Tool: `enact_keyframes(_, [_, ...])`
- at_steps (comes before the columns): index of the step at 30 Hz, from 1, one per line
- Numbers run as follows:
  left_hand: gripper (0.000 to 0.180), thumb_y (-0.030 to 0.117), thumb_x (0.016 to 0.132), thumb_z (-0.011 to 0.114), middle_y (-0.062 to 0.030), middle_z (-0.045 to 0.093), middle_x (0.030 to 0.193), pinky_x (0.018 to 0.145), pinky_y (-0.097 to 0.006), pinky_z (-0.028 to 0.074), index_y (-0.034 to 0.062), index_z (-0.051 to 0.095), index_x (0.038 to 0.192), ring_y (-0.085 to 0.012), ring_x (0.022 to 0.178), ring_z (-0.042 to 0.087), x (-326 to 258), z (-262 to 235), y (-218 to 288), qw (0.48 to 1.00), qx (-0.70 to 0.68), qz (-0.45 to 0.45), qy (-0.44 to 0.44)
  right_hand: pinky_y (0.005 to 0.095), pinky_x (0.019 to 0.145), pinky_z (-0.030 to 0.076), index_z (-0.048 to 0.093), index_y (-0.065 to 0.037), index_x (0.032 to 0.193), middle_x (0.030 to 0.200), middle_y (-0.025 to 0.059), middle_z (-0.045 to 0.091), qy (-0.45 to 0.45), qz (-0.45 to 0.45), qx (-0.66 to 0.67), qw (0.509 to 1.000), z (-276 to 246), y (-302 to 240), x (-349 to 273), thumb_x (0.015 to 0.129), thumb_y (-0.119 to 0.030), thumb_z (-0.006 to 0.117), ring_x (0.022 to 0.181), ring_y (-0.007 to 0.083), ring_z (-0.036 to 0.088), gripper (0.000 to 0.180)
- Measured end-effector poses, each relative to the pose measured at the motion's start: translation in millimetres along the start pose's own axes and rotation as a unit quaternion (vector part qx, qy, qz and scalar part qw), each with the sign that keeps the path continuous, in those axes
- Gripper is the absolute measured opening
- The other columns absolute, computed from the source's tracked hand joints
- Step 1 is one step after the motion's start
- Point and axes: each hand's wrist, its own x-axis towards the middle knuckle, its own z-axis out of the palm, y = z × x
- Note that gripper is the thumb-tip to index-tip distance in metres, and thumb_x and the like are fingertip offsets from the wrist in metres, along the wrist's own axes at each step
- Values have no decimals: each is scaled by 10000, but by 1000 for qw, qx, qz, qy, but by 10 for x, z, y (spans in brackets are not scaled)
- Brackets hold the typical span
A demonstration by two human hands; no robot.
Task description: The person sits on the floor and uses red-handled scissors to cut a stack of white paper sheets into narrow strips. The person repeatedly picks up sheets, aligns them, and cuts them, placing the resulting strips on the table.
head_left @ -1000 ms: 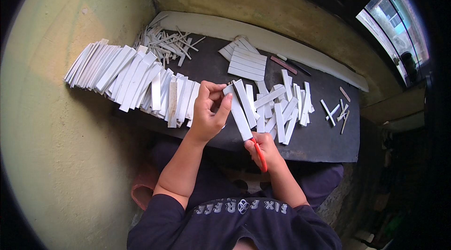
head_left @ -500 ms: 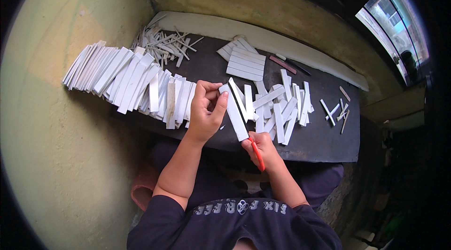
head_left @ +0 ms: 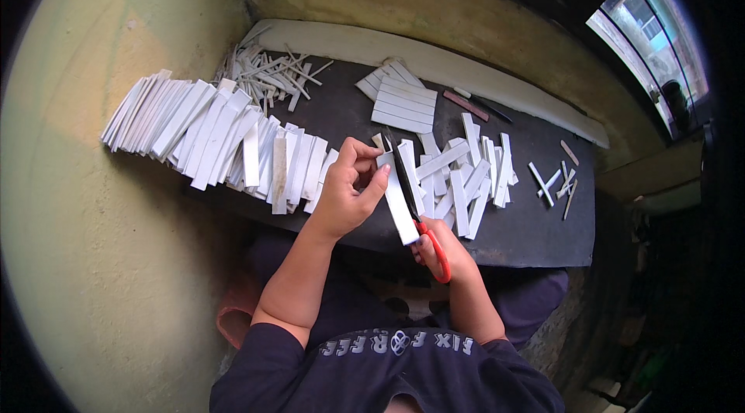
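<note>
My left hand (head_left: 353, 190) pinches the upper end of a flat white strip (head_left: 401, 207) between thumb and fingers, above the table's near edge. Red-handled scissors (head_left: 440, 256) are gripped in my right hand (head_left: 448, 248). Their dark blades point up and away, lying along the right side of the strip. Whether the blades are cutting into it I cannot tell. Just right of the blades lies a loose heap of white strips (head_left: 459, 188). To the left of my left hand, a long row of similar strips (head_left: 186, 122) leans together.
Thin white offcuts (head_left: 272, 76) are piled at the back left of the dark table (head_left: 543, 238). Ruled white sheets (head_left: 403, 105) lie at the back middle, near a reddish-brown bar (head_left: 466, 105). Several narrow sticks (head_left: 555, 183) lie at the right. Walls border the left and back.
Both hands have shifted slightly right with the strip and scissors. My right thumb has come off the strip's lower end, and more of the dark blades shows beside it.
</note>
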Motion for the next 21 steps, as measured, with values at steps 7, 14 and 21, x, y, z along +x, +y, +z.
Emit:
enact_keyframes(7, [190, 51, 850, 547, -3, 543, 691, 517, -156, 338, 29, 410, 979, -5, 582, 455, 8, 20, 1, 1000, -6, -3, 10, 326, 509, 391, 506, 46, 675, 528, 86, 454, 27, 5, -5, 1000, 53, -12, 22, 812, -508, 542, 525, 163, 445, 572])
enact_keyframes(14, [197, 49, 856, 539, -17, 555, 723, 529, -157, 347, 20, 421, 1011, -15, 603, 467, 25, -29, -80, 1000, 3, 3, 23, 321, 507, 384, 505, 40, 684, 527, 74, 445, 33, 46, -24, 998, 95, -137, 55, 810, -454, 568, 529, 153, 413, 513])
enact_keyframes(21, [188, 65, 868, 536, -4, 531, 690, 530, -168, 354, 11, 447, 1025, -21, 590, 453, 89, -43, -80, 998, 3, 31, 54, 306, 501, 368, 489, 17, 678, 526, 65, 435, 23, 40, 12, 999, 67, -20, 17, 816, -449, 580, 534, 136, 391, 494])
